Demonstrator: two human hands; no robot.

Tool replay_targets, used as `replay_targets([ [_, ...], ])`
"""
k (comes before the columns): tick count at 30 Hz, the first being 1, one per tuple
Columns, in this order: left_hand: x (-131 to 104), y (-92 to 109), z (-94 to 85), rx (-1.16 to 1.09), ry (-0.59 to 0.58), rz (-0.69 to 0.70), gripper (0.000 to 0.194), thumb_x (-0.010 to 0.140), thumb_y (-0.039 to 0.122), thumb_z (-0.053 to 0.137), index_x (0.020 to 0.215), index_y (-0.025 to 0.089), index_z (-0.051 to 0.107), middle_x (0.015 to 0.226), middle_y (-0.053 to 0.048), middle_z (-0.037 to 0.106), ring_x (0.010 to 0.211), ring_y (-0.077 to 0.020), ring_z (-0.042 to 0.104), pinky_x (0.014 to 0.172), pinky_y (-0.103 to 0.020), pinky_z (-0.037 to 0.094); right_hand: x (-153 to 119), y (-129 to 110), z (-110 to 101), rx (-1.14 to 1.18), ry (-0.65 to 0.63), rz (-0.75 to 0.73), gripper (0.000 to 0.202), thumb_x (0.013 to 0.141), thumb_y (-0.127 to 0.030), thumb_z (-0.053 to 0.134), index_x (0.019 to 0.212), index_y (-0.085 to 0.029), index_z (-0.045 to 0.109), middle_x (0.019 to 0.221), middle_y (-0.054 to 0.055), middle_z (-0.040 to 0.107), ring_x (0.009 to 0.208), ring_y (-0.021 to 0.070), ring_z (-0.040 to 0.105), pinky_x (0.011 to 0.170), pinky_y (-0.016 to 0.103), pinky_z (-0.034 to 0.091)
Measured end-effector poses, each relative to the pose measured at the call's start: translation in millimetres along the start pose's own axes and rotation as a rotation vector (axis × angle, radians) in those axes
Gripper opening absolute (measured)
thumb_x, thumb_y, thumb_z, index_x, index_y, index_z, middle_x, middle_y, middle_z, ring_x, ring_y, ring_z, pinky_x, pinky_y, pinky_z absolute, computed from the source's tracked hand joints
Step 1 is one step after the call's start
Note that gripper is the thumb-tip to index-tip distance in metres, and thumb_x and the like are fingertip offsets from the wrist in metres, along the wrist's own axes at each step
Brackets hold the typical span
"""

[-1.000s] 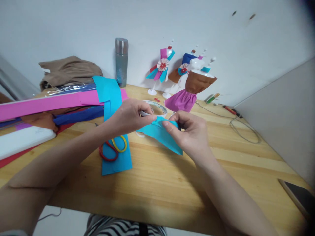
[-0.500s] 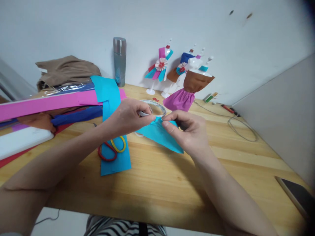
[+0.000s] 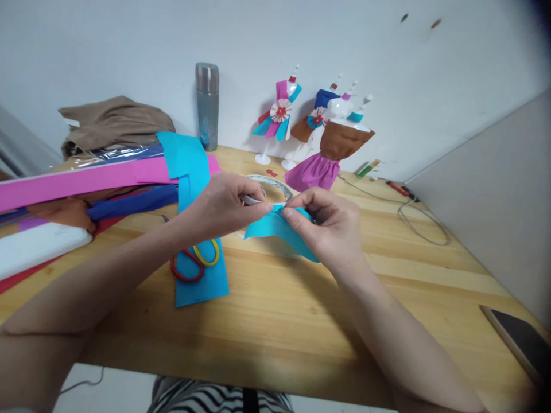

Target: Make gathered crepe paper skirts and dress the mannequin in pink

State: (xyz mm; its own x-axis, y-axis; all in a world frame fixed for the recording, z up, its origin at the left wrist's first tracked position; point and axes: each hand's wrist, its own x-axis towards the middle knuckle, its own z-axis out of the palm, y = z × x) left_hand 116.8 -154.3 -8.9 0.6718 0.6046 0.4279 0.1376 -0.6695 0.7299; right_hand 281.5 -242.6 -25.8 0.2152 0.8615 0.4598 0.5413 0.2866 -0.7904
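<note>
A light blue piece of crepe paper [image 3: 282, 228] hangs between my hands, gathered along its top edge. My left hand [image 3: 232, 202] is closed, pinching that edge with thumb and finger. Close beside it, my right hand [image 3: 329, 226] pinches the same gathered edge from the right. Just behind the fingers lies a roll of tape [image 3: 282, 189], partly hidden by my hands. Scissors with red and yellow handles [image 3: 188, 269] rest on a blue paper strip [image 3: 202, 292], left of the hands, their blades mostly covered by my left forearm.
Small mannequins in paper clothes [image 3: 279, 112] stand at the back, one with a brown top and pink skirt [image 3: 316, 172]. A flask [image 3: 207, 109], a brown cloth [image 3: 116, 123] and pink paper [image 3: 86, 182] are left. A cable [image 3: 424, 229] and a phone [image 3: 516, 338] lie right.
The lower edge of the blue paper has lifted and curled, its left corner drawn in. Both hands keep their pinch in nearly the same place. The view has shifted slightly.
</note>
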Motion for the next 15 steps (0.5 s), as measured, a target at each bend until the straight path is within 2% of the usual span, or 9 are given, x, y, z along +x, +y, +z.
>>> replay_targets([
  [15, -0.2, 2.4, -0.6, 0.017, 0.006, 0.035, 0.016, 0.071, 0.014, 0.061, 0.056, 0.012, 0.064, 0.045, 0.006, 0.044, 0.047, -0.0038, 0.036, 0.044, -0.017, 0.026, -1.8, -0.5, 3.2, 0.043, 0.022, 0.050, 0.021, 0.075, -0.029, 0.068, 0.070, -0.023, 0.049, 0.058, -0.003, 0.051, 0.051, 0.0113, 0.044, 0.047, 0.026, 0.033],
])
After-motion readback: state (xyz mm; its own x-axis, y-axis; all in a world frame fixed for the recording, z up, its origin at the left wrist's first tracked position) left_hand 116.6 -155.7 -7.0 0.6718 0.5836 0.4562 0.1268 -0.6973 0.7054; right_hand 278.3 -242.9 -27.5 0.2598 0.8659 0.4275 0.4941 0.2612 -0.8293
